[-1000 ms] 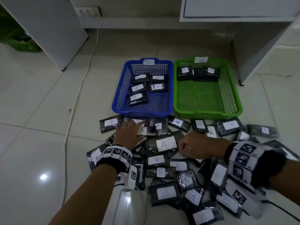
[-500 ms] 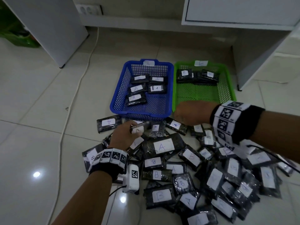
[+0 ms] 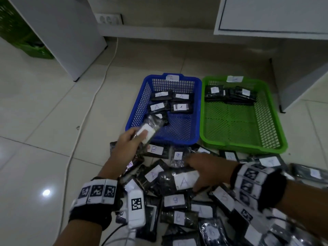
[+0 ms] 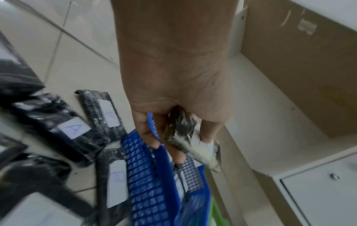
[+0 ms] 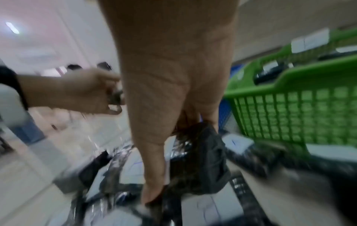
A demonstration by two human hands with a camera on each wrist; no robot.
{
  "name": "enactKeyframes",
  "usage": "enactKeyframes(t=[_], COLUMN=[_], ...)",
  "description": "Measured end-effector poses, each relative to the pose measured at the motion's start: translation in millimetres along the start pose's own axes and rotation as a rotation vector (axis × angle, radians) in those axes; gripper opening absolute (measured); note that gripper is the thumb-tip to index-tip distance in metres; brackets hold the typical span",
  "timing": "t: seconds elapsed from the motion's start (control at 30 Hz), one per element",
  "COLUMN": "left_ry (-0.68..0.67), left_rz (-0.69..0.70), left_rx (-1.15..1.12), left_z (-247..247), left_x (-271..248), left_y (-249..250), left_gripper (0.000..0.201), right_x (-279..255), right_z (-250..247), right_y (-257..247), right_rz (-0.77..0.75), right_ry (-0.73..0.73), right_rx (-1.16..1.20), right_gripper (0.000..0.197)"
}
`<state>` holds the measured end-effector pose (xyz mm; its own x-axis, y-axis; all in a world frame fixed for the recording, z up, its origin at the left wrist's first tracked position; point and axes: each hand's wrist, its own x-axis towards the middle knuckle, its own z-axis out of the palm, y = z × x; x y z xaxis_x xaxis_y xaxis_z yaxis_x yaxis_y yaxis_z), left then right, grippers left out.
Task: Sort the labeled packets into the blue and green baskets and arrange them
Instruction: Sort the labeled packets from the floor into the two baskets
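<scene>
Left hand [image 3: 126, 145] pinches a light, crinkly, likely slippery packet [image 3: 150, 126] by its end over the blue basket [image 3: 177, 139]; right hand [image 3: 206, 170] w/ fingers curled on a pile packet [image 3: 179, 179].

Floor [image 3: 44, 107]: you are working on glazed tile, smooth and glossy, with a lamp glare showing on it.
Blue basket [image 3: 136, 110]: moulded plastic, perforated mesh walls, slight sheen.
Green basket [image 3: 276, 121]: the same moulded plastic lattice, smooth rim.
Packets [image 3: 179, 219]: dark contents in clear crinkled film, shiny and wrinkled; each carries a matt white paper label with handwriting.
Held packet [image 3: 150, 128]: your left hand [image 3: 127, 146] holds glossy film with a paper label.
Wrist bands [image 3: 99, 192]: black cloth, matt, faced with printed white marker squares.
Cabinet [image 3: 273, 15]: smooth matt white panels.
</scene>
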<state>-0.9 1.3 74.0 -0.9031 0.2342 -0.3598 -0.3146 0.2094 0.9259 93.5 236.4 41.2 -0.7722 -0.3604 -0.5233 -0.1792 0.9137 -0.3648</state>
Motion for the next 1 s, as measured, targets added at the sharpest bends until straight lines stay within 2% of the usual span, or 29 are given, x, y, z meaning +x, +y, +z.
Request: enactKeyframes(t=[0.1,0.17,0.27,0.33,0.5,0.63,0.73,0.83,0.93,1.0], left_ry=[0.169,0.240,0.300,0.304,0.327,0.331,0.240,0.223,0.150,0.066], left_rz=[0.094,0.136,0.133,0.148,0.309,0.388,0.421,0.446,0.406,0.394], left_rx=[-0.147,-0.204,-0.219,-0.113,0.313,0.515,0.746,0.897,0.934,0.965], left_z=[-9.9,-16.6,-18.6,-17.8,-32.8,-31.3,-16.8,0.4,14.4,23.1], left_x=[12.2,19.5,25.7,27.6,39.5,60.6,80.8,102.2,131.3,149.3], left_y=[16.8,21.5,17.2,8.9,3.7,17.7,20.5,16.7,15.3,14.6], left_gripper=[0.018,0.017,0.019,0.024,0.022,0.021,0.022,0.024,0.025,0.026], right_x=[-13.9,-10.5,17.3,44.9,96.8,112.2,107.8,92.4,79.3,75.6], right_z=[-66.0,-102.7,-131.2,-133.0,-111.4,-91.4,-92.1,-101.0,-101.4,-97.8], right_y=[-4.2,1.7,18.1,26.5,24.1,24.1,26.8,28.2,31.5,32.2], right_rz=[0.009,0.031,0.107,0.156,0.186,0.198,0.226,0.166,0.144,0.159], right_ry=[0.118,0.258,0.399,0.372,0.227,0.110,-0.013,0.090,0.253,0.216], right_rx=[0.178,0.261,0.242,0.162,-0.022,-0.142,-0.181,-0.047,-0.085,-0.102], right_gripper=[0.063,0.061,0.063,0.064,0.067,0.070,0.061,0.041,0.028,0.028])
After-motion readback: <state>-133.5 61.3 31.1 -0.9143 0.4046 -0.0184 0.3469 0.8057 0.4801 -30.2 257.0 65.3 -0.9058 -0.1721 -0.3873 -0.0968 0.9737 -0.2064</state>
